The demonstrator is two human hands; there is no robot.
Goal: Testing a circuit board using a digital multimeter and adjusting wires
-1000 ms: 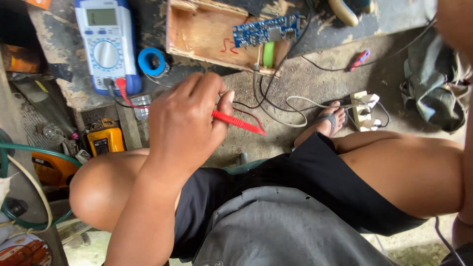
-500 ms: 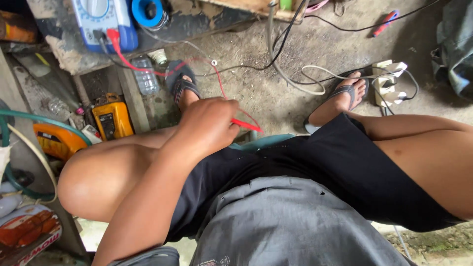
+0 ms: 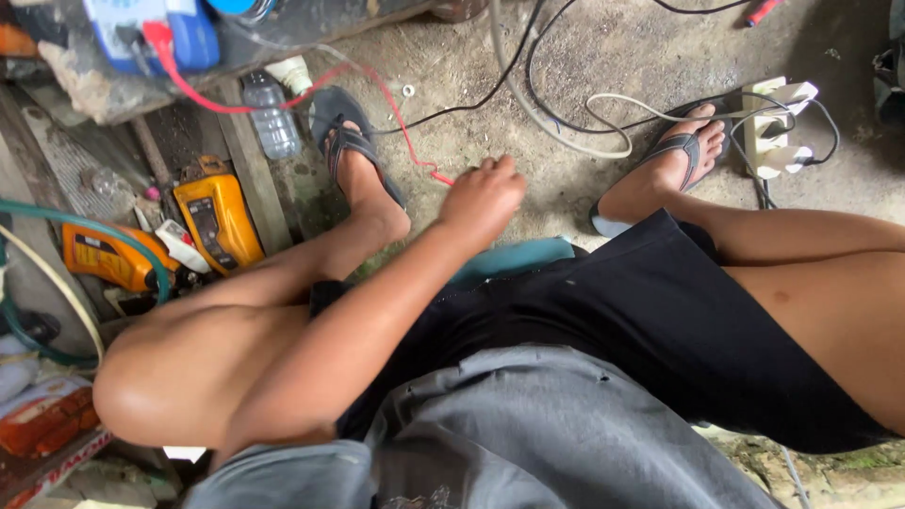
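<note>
**Red lead in my left hand**

My left hand [image 3: 483, 196] reaches down between my knees, fingers curled tight around the thin red probe lead [image 3: 405, 132]. It runs over the dirt floor [image 3: 584, 57] past my sandalled foot [image 3: 353, 151] to the blue multimeter [image 3: 151, 33].

My red test probe [image 3: 441, 176] pokes out from my closed fist, its thin red lead [image 3: 377, 90] trailing up across the dirt floor.
</note>
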